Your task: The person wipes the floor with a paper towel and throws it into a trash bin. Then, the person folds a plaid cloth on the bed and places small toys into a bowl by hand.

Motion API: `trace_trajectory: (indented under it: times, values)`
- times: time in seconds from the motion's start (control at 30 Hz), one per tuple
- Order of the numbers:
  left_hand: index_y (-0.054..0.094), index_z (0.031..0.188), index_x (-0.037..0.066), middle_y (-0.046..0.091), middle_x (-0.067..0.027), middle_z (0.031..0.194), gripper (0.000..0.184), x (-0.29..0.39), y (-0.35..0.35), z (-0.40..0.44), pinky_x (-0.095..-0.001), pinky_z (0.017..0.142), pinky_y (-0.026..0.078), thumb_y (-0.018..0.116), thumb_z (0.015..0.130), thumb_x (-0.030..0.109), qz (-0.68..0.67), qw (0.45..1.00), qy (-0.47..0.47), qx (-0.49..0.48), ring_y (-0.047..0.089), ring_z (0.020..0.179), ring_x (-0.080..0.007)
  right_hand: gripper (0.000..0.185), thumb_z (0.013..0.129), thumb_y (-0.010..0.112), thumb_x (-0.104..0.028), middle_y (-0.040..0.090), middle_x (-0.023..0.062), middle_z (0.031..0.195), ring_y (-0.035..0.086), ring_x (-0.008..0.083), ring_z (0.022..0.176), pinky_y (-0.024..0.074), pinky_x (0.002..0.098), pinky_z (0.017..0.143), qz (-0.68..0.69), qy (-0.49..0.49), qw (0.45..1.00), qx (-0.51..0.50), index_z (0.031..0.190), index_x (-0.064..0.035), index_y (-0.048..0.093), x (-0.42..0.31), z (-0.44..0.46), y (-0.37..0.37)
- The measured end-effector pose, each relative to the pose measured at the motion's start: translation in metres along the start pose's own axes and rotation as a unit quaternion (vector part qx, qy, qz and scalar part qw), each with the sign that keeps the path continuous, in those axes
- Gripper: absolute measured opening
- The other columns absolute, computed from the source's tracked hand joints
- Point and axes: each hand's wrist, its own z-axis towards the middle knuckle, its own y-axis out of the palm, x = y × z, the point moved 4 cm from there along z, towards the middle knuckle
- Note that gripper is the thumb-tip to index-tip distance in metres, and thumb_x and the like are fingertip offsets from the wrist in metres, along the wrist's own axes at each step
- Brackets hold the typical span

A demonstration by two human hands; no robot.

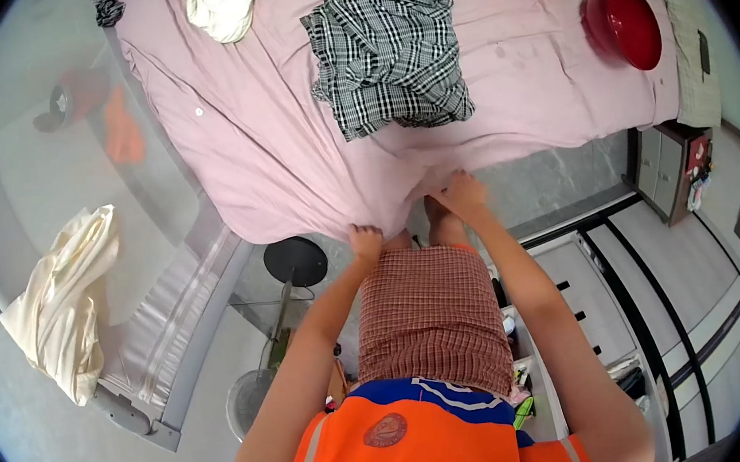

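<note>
A pink bedsheet covers the bed in front of me, its near edge hanging and bunched into folds. My left hand is closed on that edge, fingers curled into the cloth. Slightly farther forward, my right hand pinches the same edge, and the sheet sags between the two hands. A black-and-white checked garment, loosely folded, lies on the sheet beyond my hands and touches neither of them.
Two red bowls sit at the bed's right; one is cut off by the frame. White cloth lies at the far left. Cream cloth hangs over the left-hand frame. A black round disc on a stand and grey cabinet flank the bed.
</note>
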Motion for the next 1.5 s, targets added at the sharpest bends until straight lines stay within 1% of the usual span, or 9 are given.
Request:
trace_trajectory:
  times: [0.3,0.67,0.8,0.9,0.93,1.0,1.2,1.3,1.5]
  values:
    - [0.065,0.093,0.003,0.065,-0.0203,0.094,0.055,-0.026,-0.062,0.041,-0.0484,0.081,0.044,0.048,0.084,0.055,-0.314,0.914,-0.256,-0.026,0.063,0.09,-0.0347,0.019,0.083,0.049,-0.013,0.065,0.0165,0.09,0.064,0.0332,0.082,0.0528,0.0422,0.069,-0.072,-0.084,0.993,-0.028,0.088,-0.0043,0.065,0.016,0.014,0.043]
    - [0.069,0.096,0.012,0.067,-0.0082,0.101,0.033,-0.003,-0.08,0.046,-0.0387,0.07,0.051,0.055,0.082,0.038,-0.161,0.976,-0.107,-0.101,0.066,0.09,-0.023,0.028,0.084,0.049,-0.025,0.065,0.0181,0.099,0.064,0.035,0.091,0.0523,0.0465,0.076,0.043,0.106,0.991,-0.072,0.09,-0.0053,0.067,0.011,0.011,0.066]
    - [0.063,0.108,0.008,0.06,-0.0146,0.116,0.036,-0.023,-0.126,0.077,-0.0378,0.077,0.051,0.051,0.085,0.032,-0.296,0.943,-0.059,-0.139,0.063,0.098,-0.0248,0.035,0.086,0.051,-0.035,0.068,0.013,0.081,0.067,0.0225,0.071,0.0527,0.0358,0.057,0.172,0.046,0.904,-0.388,0.088,-0.0031,0.067,-0.02,0.052,0.002]
    - [0.062,0.095,-0.005,0.063,-0.0249,0.094,0.034,-0.094,-0.17,0.115,-0.0447,0.076,0.048,0.049,0.082,0.024,-0.249,0.966,-0.021,0.069,0.062,0.086,-0.0394,0.034,0.081,0.061,-0.032,0.064,0.008,0.062,0.056,0.0157,0.048,0.0459,0.0281,0.046,0.434,0.045,0.874,-0.213,0.074,0.0002,0.066,-0.031,0.084,-0.097]
    - [0.063,0.089,-0.006,0.063,-0.0266,0.087,0.034,-0.126,-0.206,0.095,-0.0455,0.074,0.047,0.048,0.084,0.024,-0.543,0.774,-0.255,0.205,0.06,0.08,-0.0422,0.033,0.081,0.061,-0.031,0.062,0.0062,0.059,0.054,0.014,0.046,0.0436,0.0276,0.045,0.429,0.008,0.898,-0.1,0.07,-0.001,0.065,-0.026,0.092,-0.131]
    - [0.064,0.086,-0.003,0.064,-0.0216,0.073,0.031,-0.171,-0.245,0.094,-0.0407,0.063,0.046,0.046,0.085,0.022,-0.593,0.659,-0.262,0.382,0.061,0.066,-0.0307,0.032,0.081,0.061,-0.031,0.06,0.0044,0.057,0.051,0.0124,0.045,0.0413,0.0271,0.044,0.418,-0.023,0.908,0.027,0.066,-0.0023,0.064,-0.017,0.109,-0.163]
    - [0.046,0.122,-0.013,0.056,-0.0199,0.119,0.083,-0.186,-0.292,0.139,-0.0301,0.095,0.039,0.046,0.086,0.062,-0.722,0.661,-0.117,0.17,0.054,0.109,-0.0248,0.033,0.077,0.064,-0.033,0.053,0.0003,0.057,0.044,0.0091,0.044,0.0357,0.0269,0.042,0.556,0.073,0.821,-0.106,0.064,-0.0031,0.056,0.002,0.117,-0.199]
    - [0.041,0.126,-0.013,0.055,-0.0199,0.121,0.088,-0.175,-0.295,0.157,-0.0314,0.096,0.039,0.059,0.079,0.059,-0.744,0.641,-0.097,0.161,0.053,0.112,-0.0251,0.041,0.073,0.068,-0.038,0.057,0.005,0.053,0.051,0.0152,0.048,0.0426,0.0308,0.05,0.576,0.099,0.793,0.172,0.063,0.0005,0.058,0.017,0.134,-0.206]
    - [0.05,0.12,-0.007,0.061,-0.0156,0.112,0.065,-0.167,-0.311,0.164,-0.0309,0.086,0.049,0.076,0.073,0.028,-0.761,0.642,-0.013,0.094,0.061,0.097,-0.0213,0.093,0.068,0.077,-0.039,0.048,0.0186,0.131,0.047,0.0275,0.119,0.0372,0.0324,0.1,0.588,0.025,0.808,0.027,0.136,0.0046,0.032,-0.026,0.156,-0.173]
